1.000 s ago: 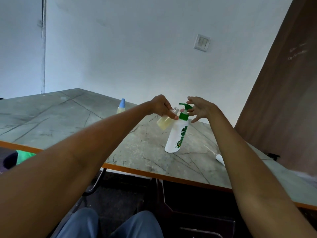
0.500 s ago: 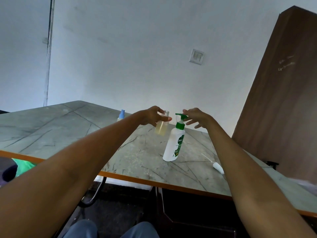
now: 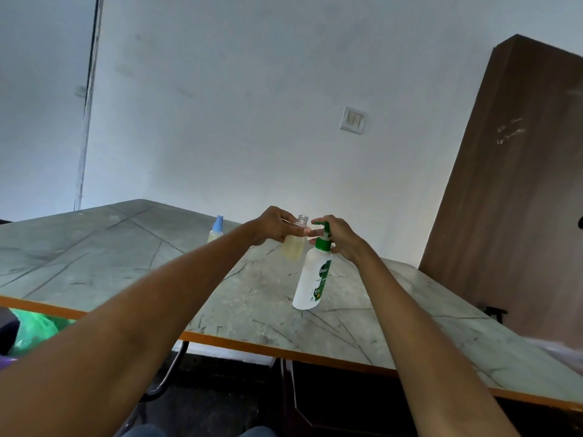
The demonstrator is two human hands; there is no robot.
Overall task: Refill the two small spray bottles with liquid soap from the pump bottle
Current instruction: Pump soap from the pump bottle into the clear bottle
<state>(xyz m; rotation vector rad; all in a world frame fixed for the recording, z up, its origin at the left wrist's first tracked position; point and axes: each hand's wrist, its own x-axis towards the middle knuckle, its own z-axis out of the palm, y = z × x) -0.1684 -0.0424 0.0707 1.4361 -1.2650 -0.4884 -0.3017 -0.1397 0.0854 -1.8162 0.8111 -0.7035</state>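
On table (image 3: 94,266), Dettol pump bottle (image 3: 312,279), right hand (image 3: 342,239) gripping pump, left hand (image 3: 274,230) pinching uncapped spray bottle (image 3: 295,247), smaller print seemingly unreadable

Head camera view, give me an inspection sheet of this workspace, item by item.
Surface: grey marble-pattern table with an orange front edge.
Job's things: white pump bottle with a green pump stands upright; open small spray bottle, part full of yellowish liquid, is held above the table beside the pump; second small spray bottle, blue-capped, stands farther back.
Clutter: nothing seen on the table.
Grippers: left hand grips the open bottle; right hand rests on the pump head.
Cables: nothing seen.
Surroundings: white wall with a switch plate, brown wooden panel at right, green bag below the table edge.
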